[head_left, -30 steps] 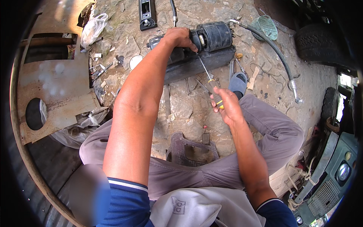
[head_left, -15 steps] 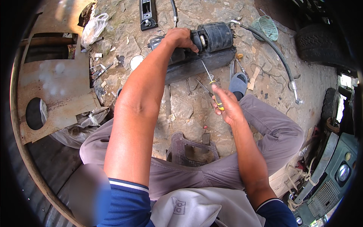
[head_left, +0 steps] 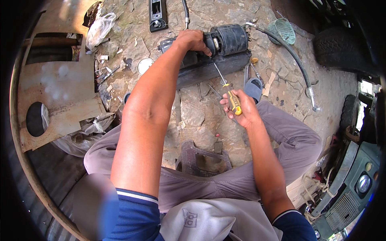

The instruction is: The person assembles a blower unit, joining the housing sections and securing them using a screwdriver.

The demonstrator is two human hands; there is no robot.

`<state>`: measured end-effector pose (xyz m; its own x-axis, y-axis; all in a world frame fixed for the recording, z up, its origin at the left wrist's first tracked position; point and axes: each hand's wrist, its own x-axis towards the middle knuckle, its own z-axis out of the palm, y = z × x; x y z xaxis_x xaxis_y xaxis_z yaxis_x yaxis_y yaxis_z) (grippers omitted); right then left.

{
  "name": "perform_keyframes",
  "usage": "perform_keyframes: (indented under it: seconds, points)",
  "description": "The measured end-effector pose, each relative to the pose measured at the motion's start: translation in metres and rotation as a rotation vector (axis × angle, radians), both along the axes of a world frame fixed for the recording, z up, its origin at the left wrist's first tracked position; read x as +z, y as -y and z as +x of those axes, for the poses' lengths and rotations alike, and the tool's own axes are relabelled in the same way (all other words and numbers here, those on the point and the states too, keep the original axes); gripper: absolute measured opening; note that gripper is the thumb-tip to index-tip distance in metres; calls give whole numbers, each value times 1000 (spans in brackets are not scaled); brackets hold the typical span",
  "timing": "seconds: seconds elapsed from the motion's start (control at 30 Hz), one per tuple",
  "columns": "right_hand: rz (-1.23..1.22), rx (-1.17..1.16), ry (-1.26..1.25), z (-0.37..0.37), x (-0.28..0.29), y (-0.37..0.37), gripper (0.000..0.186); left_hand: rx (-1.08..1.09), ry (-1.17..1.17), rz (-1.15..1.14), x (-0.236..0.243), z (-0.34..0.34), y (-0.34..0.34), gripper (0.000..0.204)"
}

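Observation:
A black blower-motor assembly [head_left: 225, 42] lies on the stone ground in front of me. My left hand [head_left: 193, 40] rests on top of it, fingers curled over the housing near the motor drum. My right hand [head_left: 238, 107] grips the yellow-and-black handle of a screwdriver [head_left: 227, 89]. Its metal shaft slants up and to the left, with the tip at the housing just below my left fingers.
A black rubber hose [head_left: 295, 62] curves off the motor to the right. A green mesh basket [head_left: 282, 30], a tyre [head_left: 335, 48], a grey sandal [head_left: 254, 88], loose spanners [head_left: 246, 74], a white round lid [head_left: 144, 66], a rusty sheet-metal panel [head_left: 56, 104] and a black slotted part [head_left: 157, 15] lie around.
My right hand has shifted slightly, swinging the screwdriver handle a little; the tip stays at the housing. The left hand has not moved.

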<state>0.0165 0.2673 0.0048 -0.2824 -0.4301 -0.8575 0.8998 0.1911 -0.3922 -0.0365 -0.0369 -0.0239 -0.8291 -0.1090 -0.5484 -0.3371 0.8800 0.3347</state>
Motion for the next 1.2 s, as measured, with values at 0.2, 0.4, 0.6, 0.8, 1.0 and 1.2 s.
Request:
perform_keyframes:
  seconds: [0.2, 0.4, 0.6, 0.8, 1.0, 1.2]
  points:
    - [307, 308, -491, 13, 6, 9, 48, -9, -6, -10, -2, -1, 0, 86]
    - [307, 226, -233, 4, 24, 14, 44, 11, -13, 3, -1, 3, 0, 85]
    - [86, 14, 1, -5, 15, 6, 42, 9, -12, 0, 0, 3, -1, 85]
    - [224, 169, -343, 5, -3, 2, 46, 9, -14, -16, -2, -1, -2, 85]
    - [388, 179, -338, 7, 24, 15, 43, 9, -14, 4, 3, 1, -2, 85]
    - [-30, -51, 30, -7, 8, -3, 53, 7, -7, -7, -3, 2, -1, 85]
